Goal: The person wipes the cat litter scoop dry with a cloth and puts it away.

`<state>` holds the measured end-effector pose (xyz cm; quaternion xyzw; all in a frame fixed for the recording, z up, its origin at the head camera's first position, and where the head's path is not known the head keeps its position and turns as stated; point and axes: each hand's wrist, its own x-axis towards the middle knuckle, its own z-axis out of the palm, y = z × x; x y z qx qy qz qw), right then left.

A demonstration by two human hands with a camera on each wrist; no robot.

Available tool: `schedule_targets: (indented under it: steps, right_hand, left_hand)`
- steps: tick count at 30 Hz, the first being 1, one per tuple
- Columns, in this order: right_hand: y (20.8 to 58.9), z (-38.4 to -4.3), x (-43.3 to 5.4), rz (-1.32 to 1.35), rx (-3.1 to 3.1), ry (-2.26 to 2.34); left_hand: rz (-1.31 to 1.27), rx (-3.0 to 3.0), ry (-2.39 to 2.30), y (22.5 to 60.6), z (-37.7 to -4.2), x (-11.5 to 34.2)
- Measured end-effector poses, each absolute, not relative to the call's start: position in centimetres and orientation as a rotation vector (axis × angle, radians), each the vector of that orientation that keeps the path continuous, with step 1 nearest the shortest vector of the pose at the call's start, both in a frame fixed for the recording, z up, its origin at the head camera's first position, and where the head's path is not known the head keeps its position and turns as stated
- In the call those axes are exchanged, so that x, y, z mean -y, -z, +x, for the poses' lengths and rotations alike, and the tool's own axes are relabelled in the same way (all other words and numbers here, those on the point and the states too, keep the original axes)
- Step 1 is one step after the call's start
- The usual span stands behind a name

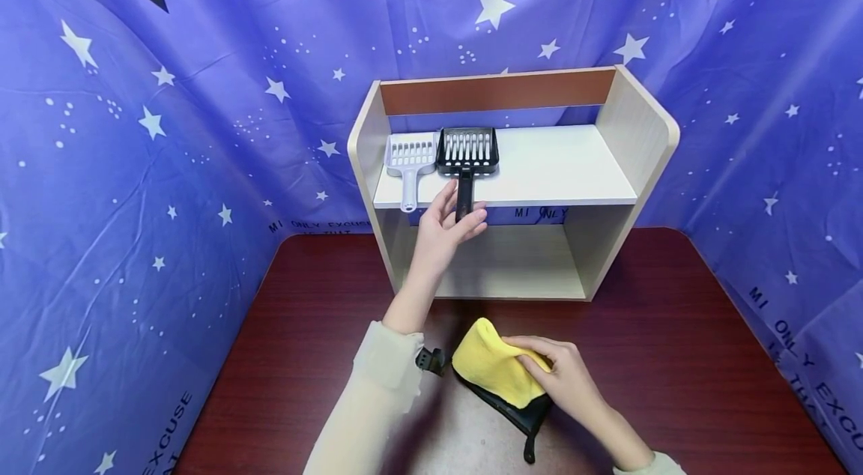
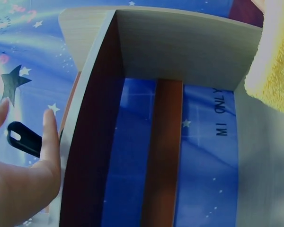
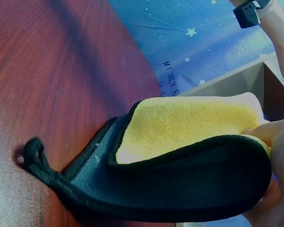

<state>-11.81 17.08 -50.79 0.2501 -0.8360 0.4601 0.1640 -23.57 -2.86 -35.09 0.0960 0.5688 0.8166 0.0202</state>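
Note:
A black slotted litter scoop (image 1: 467, 149) lies on the white upper board of a small shelf, its handle jutting past the front edge. My left hand (image 1: 441, 231) is at that handle, thumb and fingers spread to either side of it. In the left wrist view, the black handle (image 2: 26, 138) shows between the spread fingers, with a gap beside it. Low in front of the shelf, my right hand (image 1: 562, 374) pinches a folded cloth (image 1: 495, 366). Yellow plush covers one face of the cloth (image 3: 194, 120); the other is dark, with a hanging loop at one corner.
A pale lilac slotted scoop (image 1: 410, 160) lies left of the black one, close against it. The wooden shelf (image 1: 637, 138) has tall side panels and a lower compartment. It stands on a dark red table (image 1: 283, 355), with blue star-patterned curtain (image 1: 202, 183) around.

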Motion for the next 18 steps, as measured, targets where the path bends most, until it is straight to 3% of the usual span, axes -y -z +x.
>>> schedule_targets:
  steps: [11, 18]
  right_hand:
    - [50.2, -12.4, -19.5, 0.446, 2.328, -1.514]
    - [51.9, -13.3, -22.8, -0.019, 2.271, -1.943]
  left_hand:
    - [0.327, -2.03, -2.41, 35.7, -21.7, 4.2]
    - [0.316, -2.257, -2.248, 37.1, -20.3, 5.3]
